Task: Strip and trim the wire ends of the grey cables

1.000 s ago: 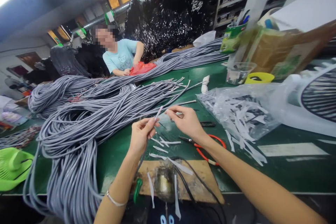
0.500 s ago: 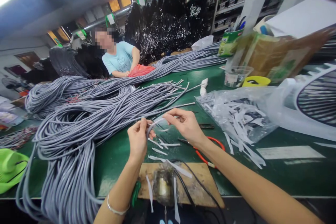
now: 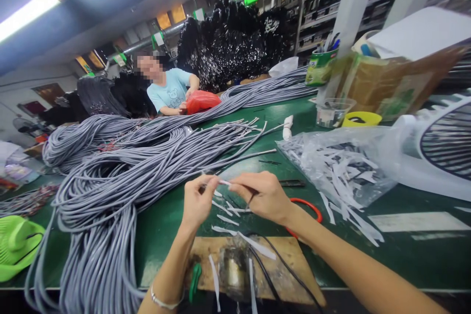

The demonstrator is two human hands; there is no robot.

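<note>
My left hand (image 3: 198, 200) is closed, thumb against fingers, around the end of a grey cable mostly hidden in its grip. Opposite it, my right hand (image 3: 263, 197) pinches a thin white strip (image 3: 224, 182), a short length of which shows between the two hands. Whether the strip is wrapped around the cable or only touches it, I cannot tell. Below the hands, several loose white strips (image 3: 225, 220) lie on the green table (image 3: 162, 235). A large bundle of grey cables (image 3: 121, 176) spreads out left of my left hand.
A wooden board (image 3: 290, 262) with a metal device (image 3: 235, 270) lies at the near edge. Red-handled scissors or pliers (image 3: 319, 212) are partly behind my right arm. At right are a plastic bag of strips (image 3: 342, 162) and a fan (image 3: 441, 142). A co-worker (image 3: 169, 86) handles a red bag (image 3: 202, 101).
My hands have drawn closer together, and the right hand has turned lower, with less white strip showing between them. The co-worker's red bag is lifted higher. The camera view has shifted slightly.
</note>
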